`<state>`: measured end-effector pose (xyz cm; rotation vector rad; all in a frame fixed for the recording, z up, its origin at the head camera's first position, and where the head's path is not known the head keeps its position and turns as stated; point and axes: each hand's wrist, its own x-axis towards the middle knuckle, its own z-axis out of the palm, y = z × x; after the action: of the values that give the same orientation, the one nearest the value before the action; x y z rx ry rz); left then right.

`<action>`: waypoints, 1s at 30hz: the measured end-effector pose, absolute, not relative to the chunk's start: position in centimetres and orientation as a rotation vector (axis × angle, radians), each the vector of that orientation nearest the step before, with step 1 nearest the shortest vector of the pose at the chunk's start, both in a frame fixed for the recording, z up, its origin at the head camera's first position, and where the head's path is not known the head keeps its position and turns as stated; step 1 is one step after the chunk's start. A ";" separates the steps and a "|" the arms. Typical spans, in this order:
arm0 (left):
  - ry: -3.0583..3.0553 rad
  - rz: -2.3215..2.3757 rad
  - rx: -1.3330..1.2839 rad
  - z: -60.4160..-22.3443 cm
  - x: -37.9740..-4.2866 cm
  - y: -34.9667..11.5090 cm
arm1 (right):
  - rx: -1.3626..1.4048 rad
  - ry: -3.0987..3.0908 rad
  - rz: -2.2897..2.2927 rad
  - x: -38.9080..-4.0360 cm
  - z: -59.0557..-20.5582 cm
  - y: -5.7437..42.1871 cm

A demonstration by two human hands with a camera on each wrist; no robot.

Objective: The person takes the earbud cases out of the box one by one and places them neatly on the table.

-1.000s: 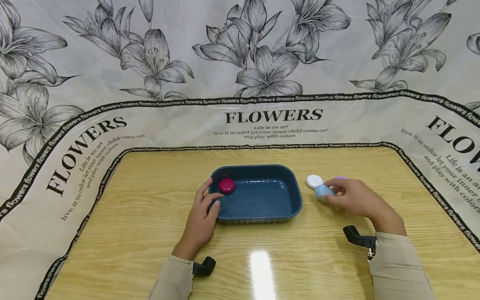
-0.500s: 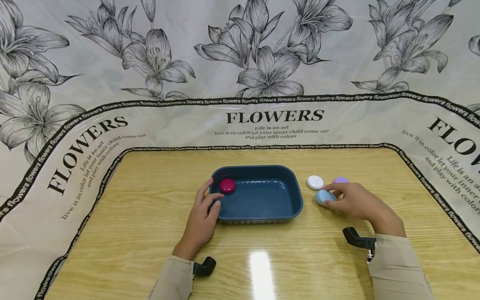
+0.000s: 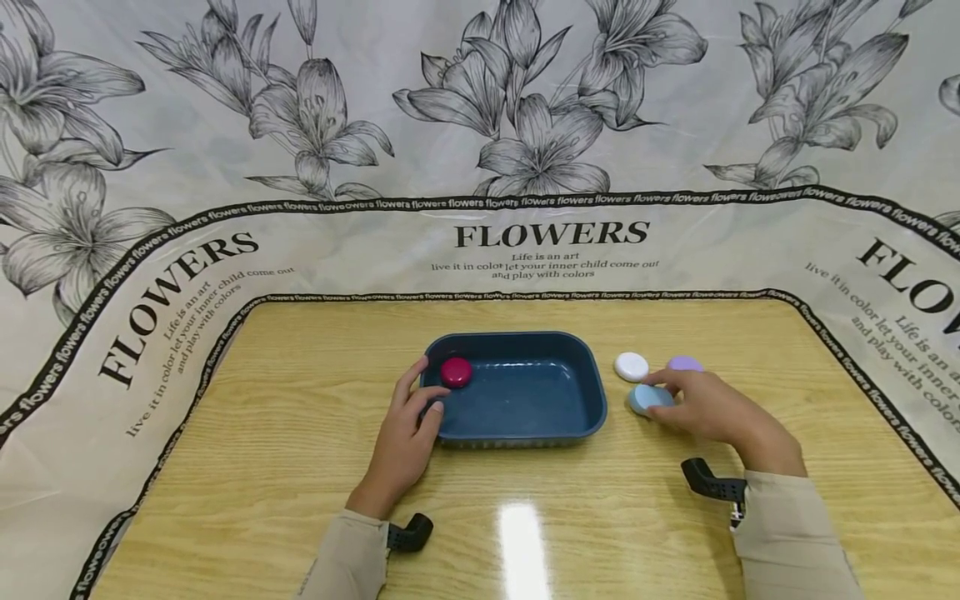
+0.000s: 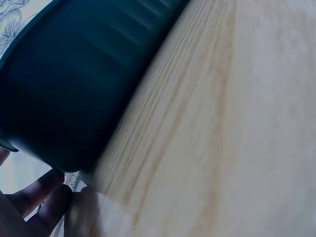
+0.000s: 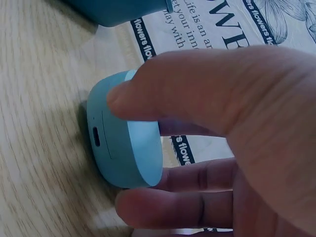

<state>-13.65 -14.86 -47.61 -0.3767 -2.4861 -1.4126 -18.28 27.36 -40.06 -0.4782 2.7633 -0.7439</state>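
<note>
My right hand [image 3: 708, 404] pinches a light-blue rounded earbud case [image 3: 649, 400] between thumb and fingers, low over the wooden table to the right of a dark-blue plastic tub [image 3: 517, 437]. In the right wrist view the earbud case [image 5: 112, 133] is tilted, with a small dark port on its side; my thumb lies on its edge and a fingertip is beneath. My left hand [image 3: 405, 437] holds the tub's left end, some fingers over the rim. A crimson round case [image 3: 455, 372] lies inside the tub, at its left. In the left wrist view, fingertips touch the tub's lower corner.
A white round case [image 3: 632, 367] lies just behind the light-blue one. To its right is a purple round case [image 3: 684, 364], partly hidden by my right hand. A flower-printed cloth [image 3: 555, 250] borders the table [image 3: 315, 367] at the back and sides.
My right hand has lowered the light-blue case and drawn it slightly toward me, away from the white one. More of the purple case shows. The left hand keeps its place on the tub.
</note>
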 end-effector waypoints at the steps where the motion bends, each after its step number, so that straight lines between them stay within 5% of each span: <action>1: -2.489 -1.411 -0.375 -47.6 -13.6 -14.9 | -0.481 2.766 -0.737 -18.3 -40.1 27.3; 30: -2.475 -1.415 -0.370 -47.6 -13.4 -14.8 | -0.529 2.995 -0.745 -17.9 -38.2 25.1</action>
<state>-13.42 -14.78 -47.64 -0.3697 -2.4747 -1.4154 -17.94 25.11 -38.18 -0.5294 2.9954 -0.7454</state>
